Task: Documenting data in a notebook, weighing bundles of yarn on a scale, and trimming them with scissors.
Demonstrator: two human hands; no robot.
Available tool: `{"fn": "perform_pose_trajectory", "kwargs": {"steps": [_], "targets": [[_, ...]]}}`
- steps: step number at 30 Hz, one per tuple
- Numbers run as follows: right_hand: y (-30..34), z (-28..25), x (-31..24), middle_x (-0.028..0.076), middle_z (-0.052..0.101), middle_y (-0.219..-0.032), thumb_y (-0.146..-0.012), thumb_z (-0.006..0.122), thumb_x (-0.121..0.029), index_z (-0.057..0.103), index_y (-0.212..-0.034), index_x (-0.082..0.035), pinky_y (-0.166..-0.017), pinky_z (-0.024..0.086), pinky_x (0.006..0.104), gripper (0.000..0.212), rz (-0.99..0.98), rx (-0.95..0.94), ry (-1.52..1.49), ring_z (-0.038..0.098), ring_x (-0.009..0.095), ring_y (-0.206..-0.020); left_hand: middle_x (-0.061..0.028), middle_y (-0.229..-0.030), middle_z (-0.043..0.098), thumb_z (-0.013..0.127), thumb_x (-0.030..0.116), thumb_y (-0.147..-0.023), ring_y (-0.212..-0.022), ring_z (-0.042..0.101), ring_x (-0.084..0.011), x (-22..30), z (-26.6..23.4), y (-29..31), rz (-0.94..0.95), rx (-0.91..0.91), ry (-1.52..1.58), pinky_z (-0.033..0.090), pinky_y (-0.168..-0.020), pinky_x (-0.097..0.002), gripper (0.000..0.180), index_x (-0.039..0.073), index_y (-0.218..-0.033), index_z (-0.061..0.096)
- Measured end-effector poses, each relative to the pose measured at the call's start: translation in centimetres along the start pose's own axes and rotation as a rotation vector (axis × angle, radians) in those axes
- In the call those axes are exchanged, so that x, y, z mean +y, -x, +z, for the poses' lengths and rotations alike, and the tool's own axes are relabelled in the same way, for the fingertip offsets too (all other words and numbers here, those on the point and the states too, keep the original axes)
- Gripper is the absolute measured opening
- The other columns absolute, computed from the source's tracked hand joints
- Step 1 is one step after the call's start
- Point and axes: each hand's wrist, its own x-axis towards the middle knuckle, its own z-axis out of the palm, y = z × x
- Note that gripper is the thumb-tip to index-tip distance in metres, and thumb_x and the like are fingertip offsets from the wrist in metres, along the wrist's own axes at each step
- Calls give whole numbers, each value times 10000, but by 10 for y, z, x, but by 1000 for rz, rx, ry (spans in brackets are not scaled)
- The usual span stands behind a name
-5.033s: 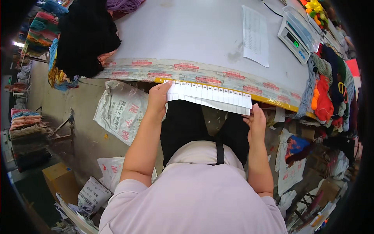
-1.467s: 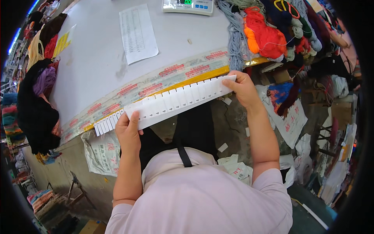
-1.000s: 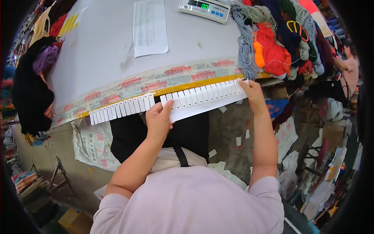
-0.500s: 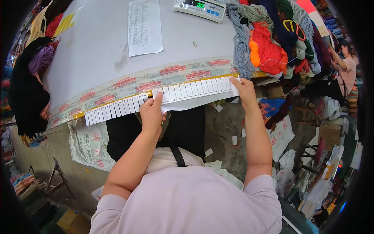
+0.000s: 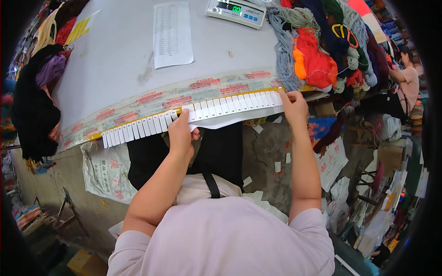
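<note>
A long white paper strip cut into many narrow tabs with small dark marks point(image 5: 230, 105) lies along the yellow-taped near edge of the table point(image 5: 115, 41). My left hand point(image 5: 181, 133) grips it near its middle, thumb on top and fingers curled below. At the strip's right end my right hand point(image 5: 295, 106) pinches the corner, its fingers bent. Between the hands a plain white flap of paper point(image 5: 239, 117) sags below the tabs. Left of my left hand, another row of tabs point(image 5: 136, 130) hangs over the edge.
A printed sheet point(image 5: 173, 37) and a digital scale point(image 5: 235, 13) lie farther back. Yarn hanks, red point(image 5: 315, 60) at right and black point(image 5: 34, 101) at left, flank the tabletop, with scissors point(image 5: 344, 34) on the right pile. Another person point(image 5: 407, 80) is at far right.
My right hand has shifted slightly right and down at the strip's end. The flap between my hands looks narrower and more bowed. My left hand keeps its grip.
</note>
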Motion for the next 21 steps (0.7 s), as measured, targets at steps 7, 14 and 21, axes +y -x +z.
{"fn": "perform_pose_trajectory", "kwargs": {"steps": [7, 14, 21], "targets": [[40, 14, -21, 125, 636, -1152, -876, 578, -157, 628, -1127, -42, -976, 389, 459, 281, -733, 152, 209, 537, 325, -1146, -33, -638, 565, 509, 288, -983, -467, 451, -87, -4, -8, 7, 30, -99, 4, 361, -437, -227, 304, 34, -840, 597], [72, 46, -59, 97, 617, -1248, -910, 525, -228, 639, -1127, -48, -1053, 305, 555, 305, -780, 60, 400, 469, 287, -1285, -32, -646, 559, 569, 212, -949, -519, 488, -88, -7, -28, 19, 37, -244, -103, 400, -501, -219, 189, 39, -873, 579], [112, 99, -121, 94, 587, -1297, -921, 514, -213, 638, -1161, -48, -1075, 323, 494, 316, -1017, -170, 224, 496, 266, -1265, -28, -721, 592, 570, 159, -937, -599, 536, -83, -22, -38, 16, 44, -343, -124, 442, -566, -222, 123, 43, -896, 580]]}}
